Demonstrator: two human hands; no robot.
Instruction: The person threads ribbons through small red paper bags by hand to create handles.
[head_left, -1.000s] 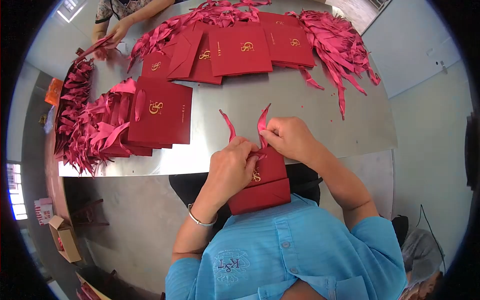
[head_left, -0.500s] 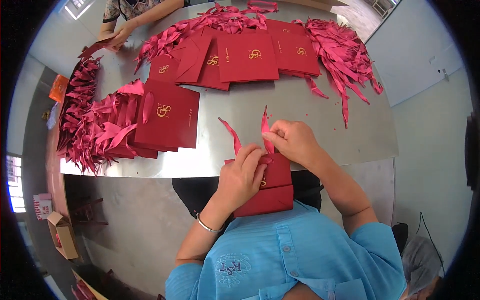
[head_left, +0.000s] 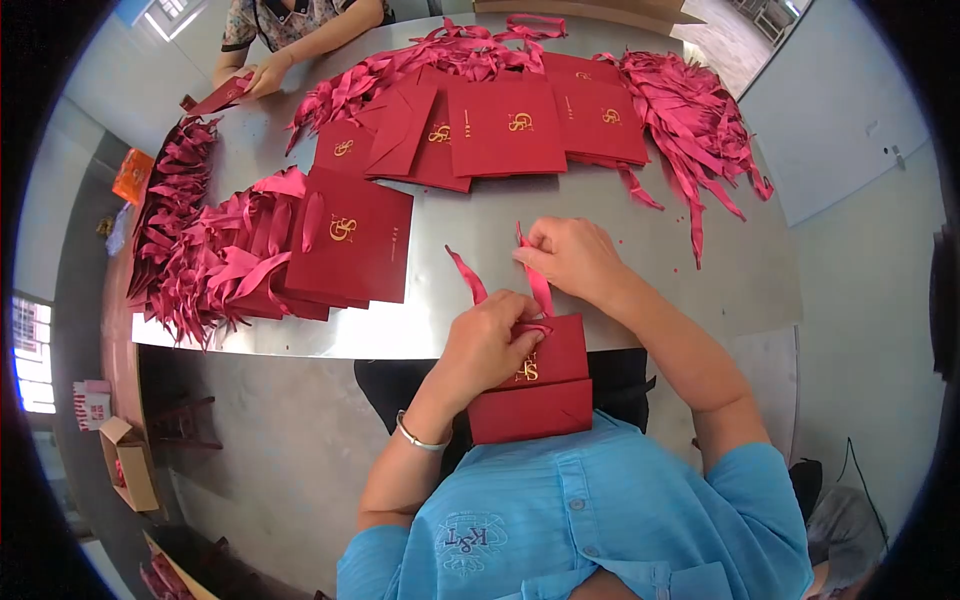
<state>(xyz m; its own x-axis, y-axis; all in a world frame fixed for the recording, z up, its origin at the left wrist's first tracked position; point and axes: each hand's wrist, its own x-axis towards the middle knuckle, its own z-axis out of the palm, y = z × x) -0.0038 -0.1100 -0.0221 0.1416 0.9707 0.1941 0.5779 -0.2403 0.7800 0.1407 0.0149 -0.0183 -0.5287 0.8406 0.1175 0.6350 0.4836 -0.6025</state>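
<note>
A red paper gift bag (head_left: 532,410) with gold print rests against my shirt at the table's near edge. My left hand (head_left: 490,340) is closed on its upper part, thumb and fingers pinching at the top edge near a pink ribbon loop. Higher up, my right hand (head_left: 572,258) pinches the pink ribbon (head_left: 538,290) that rises from the bag's top. Another ribbon end (head_left: 466,275) sticks up loose, left of it, above my left hand. What exactly lies under my left fingers is hidden.
On the metal table (head_left: 470,220), finished-looking bags with ribbons (head_left: 350,235) stand stacked at left. Flat red bags (head_left: 508,130) lie across the far middle, and a heap of pink ribbons (head_left: 690,120) at far right. A co-worker's hands (head_left: 268,75) hold a red bag at far left.
My right hand has moved slightly up and left, drawing the ribbon with it. The view has shifted a little. The co-worker's red piece is now turned differently.
</note>
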